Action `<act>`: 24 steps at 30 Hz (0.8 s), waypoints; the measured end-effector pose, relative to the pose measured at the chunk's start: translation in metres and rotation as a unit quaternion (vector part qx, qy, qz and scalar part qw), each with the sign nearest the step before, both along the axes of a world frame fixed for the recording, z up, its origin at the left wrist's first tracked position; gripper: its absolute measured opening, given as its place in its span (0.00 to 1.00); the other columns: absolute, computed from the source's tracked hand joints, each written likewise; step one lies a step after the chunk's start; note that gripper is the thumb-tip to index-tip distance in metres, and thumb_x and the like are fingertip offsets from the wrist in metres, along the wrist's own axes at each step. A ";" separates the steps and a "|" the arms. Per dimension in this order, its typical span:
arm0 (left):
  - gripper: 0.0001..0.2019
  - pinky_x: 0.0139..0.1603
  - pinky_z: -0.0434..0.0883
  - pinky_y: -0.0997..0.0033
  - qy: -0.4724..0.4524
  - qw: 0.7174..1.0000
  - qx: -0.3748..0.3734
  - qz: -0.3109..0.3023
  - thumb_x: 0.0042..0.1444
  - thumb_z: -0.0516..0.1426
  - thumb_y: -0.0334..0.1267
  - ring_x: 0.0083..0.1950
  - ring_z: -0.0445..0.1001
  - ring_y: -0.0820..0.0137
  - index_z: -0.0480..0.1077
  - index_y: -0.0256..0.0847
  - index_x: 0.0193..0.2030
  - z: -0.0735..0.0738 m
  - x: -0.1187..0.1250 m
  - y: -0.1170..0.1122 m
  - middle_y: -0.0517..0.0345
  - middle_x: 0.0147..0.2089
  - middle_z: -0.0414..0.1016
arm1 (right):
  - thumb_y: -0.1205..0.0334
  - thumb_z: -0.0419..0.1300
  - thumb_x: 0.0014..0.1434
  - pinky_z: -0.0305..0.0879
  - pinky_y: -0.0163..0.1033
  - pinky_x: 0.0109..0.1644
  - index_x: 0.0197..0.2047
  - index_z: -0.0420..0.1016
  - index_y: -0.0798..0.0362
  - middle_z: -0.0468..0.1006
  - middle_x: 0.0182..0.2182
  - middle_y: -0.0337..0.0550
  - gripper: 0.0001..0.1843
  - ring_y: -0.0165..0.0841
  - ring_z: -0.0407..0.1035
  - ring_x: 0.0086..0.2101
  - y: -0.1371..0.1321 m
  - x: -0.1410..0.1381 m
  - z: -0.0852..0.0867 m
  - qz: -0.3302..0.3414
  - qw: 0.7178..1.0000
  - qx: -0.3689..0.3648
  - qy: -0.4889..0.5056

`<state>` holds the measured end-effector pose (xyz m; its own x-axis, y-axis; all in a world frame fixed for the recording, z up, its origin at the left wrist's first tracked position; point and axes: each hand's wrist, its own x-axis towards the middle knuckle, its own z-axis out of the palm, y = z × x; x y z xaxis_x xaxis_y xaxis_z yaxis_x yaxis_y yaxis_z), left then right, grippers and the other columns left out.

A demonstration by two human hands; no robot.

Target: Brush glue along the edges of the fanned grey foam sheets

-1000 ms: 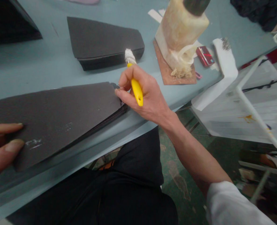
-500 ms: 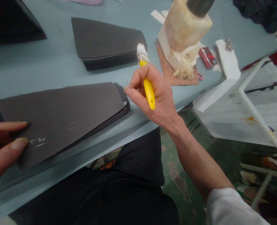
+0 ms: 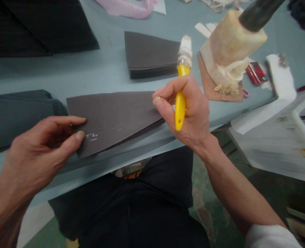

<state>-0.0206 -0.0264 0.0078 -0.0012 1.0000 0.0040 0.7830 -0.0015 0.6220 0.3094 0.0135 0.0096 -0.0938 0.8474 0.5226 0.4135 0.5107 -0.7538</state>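
Note:
A dark grey tapered sheet (image 3: 111,117), with small white smears on its top, lies over similar pieces at the table's near edge. My left hand (image 3: 43,148) grips its left end, thumb and forefinger showing at the edge and the other fingers partly hidden. In my right hand (image 3: 191,106) is a paintbrush (image 3: 182,79) with a yellow handle, held upright with its white-caked bristles pointing away from me. The thumb and forefinger of that same hand pinch at the sheet's right end, which they cover.
Behind the sheet is a stack of similar dark pieces (image 3: 152,51). A glue-crusted container (image 3: 232,38) stands on a brown board (image 3: 206,82), beside a small red box (image 3: 256,73). Folded dark cloth (image 3: 18,117) lies at left, a black stack (image 3: 38,27) behind it. A white bin (image 3: 273,151) stands right.
The view has swung left, so more of my left hand and the folded cloth show. Both hands stay at the sheet's ends; the right thumb and forefinger now overlap its right end.

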 end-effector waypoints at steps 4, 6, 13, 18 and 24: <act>0.22 0.33 0.64 0.72 -0.044 0.999 -0.011 0.008 0.59 0.63 0.57 0.31 0.70 0.74 0.83 0.50 0.55 0.009 0.011 0.001 0.65 0.35 0.76 | 0.54 0.66 0.72 0.79 0.48 0.57 0.48 0.73 0.45 0.85 0.44 0.42 0.08 0.39 0.82 0.47 0.002 -0.021 -0.005 0.028 0.998 0.024 -0.050; 0.23 0.33 0.64 0.72 -0.057 0.998 -0.012 0.006 0.58 0.62 0.56 0.31 0.70 0.74 0.83 0.48 0.54 0.011 0.013 0.001 0.65 0.34 0.75 | 0.54 0.64 0.73 0.78 0.51 0.60 0.49 0.73 0.46 0.85 0.47 0.45 0.07 0.42 0.82 0.50 0.003 -0.033 -0.006 0.047 0.995 0.034 -0.080; 0.25 0.30 0.63 0.73 -0.102 0.995 -0.016 0.009 0.56 0.63 0.57 0.29 0.67 0.75 0.82 0.44 0.54 0.006 0.014 0.002 0.65 0.32 0.72 | 0.53 0.63 0.75 0.76 0.55 0.64 0.52 0.73 0.47 0.85 0.53 0.48 0.09 0.45 0.80 0.54 0.008 -0.062 -0.003 0.061 0.979 0.034 -0.192; 0.25 0.30 0.64 0.73 -0.123 0.992 -0.021 0.003 0.55 0.62 0.57 0.28 0.68 0.74 0.83 0.44 0.54 0.005 0.018 0.002 0.65 0.31 0.73 | 0.57 0.60 0.75 0.77 0.53 0.63 0.51 0.71 0.47 0.85 0.51 0.47 0.05 0.43 0.81 0.53 0.010 -0.062 -0.008 0.067 0.985 0.025 -0.157; 0.27 0.32 0.67 0.72 -0.125 0.992 -0.021 0.006 0.54 0.62 0.57 0.30 0.71 0.72 0.83 0.44 0.54 0.001 0.016 0.002 0.63 0.34 0.76 | 0.59 0.61 0.72 0.77 0.54 0.60 0.49 0.70 0.47 0.86 0.50 0.48 0.05 0.44 0.82 0.52 0.003 -0.052 -0.014 0.044 0.991 0.011 -0.123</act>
<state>-0.0044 -0.0249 0.0088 -0.0090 0.9991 -0.0404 0.6044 0.0376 0.7958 0.2577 0.0165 -0.0046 -0.2931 0.8196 0.4923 0.5375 0.5671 -0.6241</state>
